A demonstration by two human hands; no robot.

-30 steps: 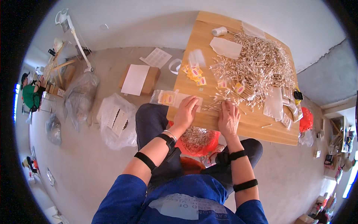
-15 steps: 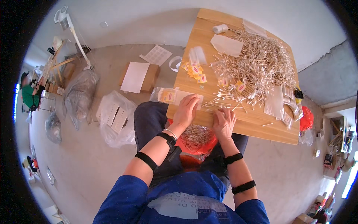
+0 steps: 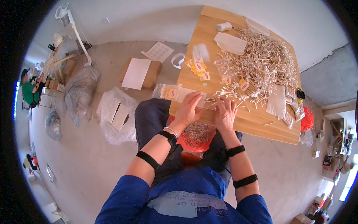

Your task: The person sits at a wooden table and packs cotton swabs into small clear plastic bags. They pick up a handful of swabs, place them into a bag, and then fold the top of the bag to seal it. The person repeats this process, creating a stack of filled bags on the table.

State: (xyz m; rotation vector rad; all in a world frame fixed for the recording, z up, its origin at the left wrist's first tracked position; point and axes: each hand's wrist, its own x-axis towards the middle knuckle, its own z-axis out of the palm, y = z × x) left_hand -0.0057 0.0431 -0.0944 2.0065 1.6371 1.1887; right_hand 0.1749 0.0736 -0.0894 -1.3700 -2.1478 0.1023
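On the wooden table's near edge, my left hand [image 3: 189, 109] rests over a pale flat strip [image 3: 184, 94], thumb and fingers apart. A clear packet of cotton swabs with a yellow label [image 3: 169, 93] lies to its left, at the table's corner. My right hand [image 3: 225, 115] is close beside it, fingers bent down onto a few loose cotton swabs [image 3: 211, 100]; its fingertips partly cover them. Beyond the hands spreads a large heap of cotton swabs [image 3: 266, 59]. Yellow printed cards [image 3: 198, 67] lie to the left of the heap.
A red container of swabs [image 3: 197, 139] sits between my knees, below the table edge. Clear sleeves [image 3: 200, 52] and a white sheet [image 3: 230, 43] lie on the table [image 3: 257, 128]. Left on the floor are a cardboard box [image 3: 152, 74] and plastic bags [image 3: 117, 112]. A person in green [image 3: 30, 91] sits far left.
My right hand has shifted slightly forward onto the loose swabs, its fingers bending over them. My left hand has moved slightly right, its thumb and fingers further apart. The view has tilted a little.
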